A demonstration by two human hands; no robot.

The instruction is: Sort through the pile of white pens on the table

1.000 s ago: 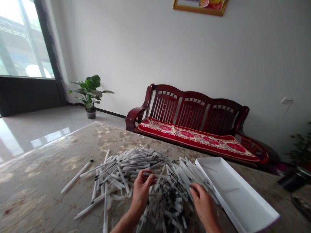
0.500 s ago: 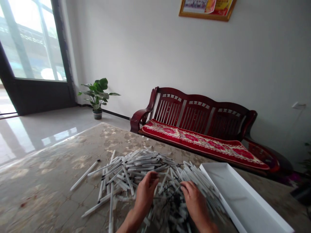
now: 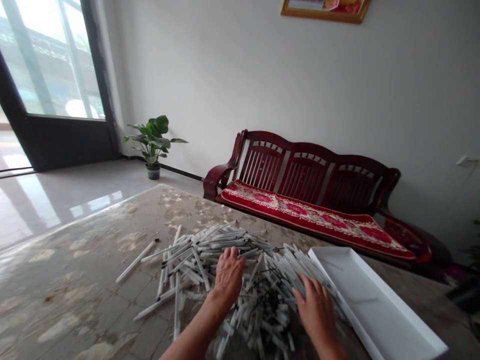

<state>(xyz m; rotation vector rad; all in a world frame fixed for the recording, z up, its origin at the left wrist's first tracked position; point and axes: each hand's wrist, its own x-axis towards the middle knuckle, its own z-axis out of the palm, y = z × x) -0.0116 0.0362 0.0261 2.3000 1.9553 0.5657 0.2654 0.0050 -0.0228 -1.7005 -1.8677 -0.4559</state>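
Observation:
A heap of slim white pens [image 3: 221,243], many with dark ends, lies across the middle of the patterned table. My left hand [image 3: 228,274] is over the near side of this heap, palm down, its fingers reaching into the pens and slightly apart. Between my hands is a jumbled pile of short translucent pieces with black parts [image 3: 268,305], which look like pen caps. On the right, a row of pale pens [image 3: 290,265] lies roughly side by side. My right hand [image 3: 318,307] rests at this row, thumb away from the fingers; I see nothing held in it.
A shallow white box [image 3: 369,295] stands right of the pens. One pen [image 3: 135,261] lies apart at the left of the table [image 3: 86,280]. Beyond the table are a dark red wooden bench [image 3: 300,172] with a red patterned cover and a potted plant [image 3: 153,171].
My hands have moved apart. The left has gone forward to the heap of pens, and the right has shifted right to the row of pens, its thumb and fingers spreading. The view has tilted slightly.

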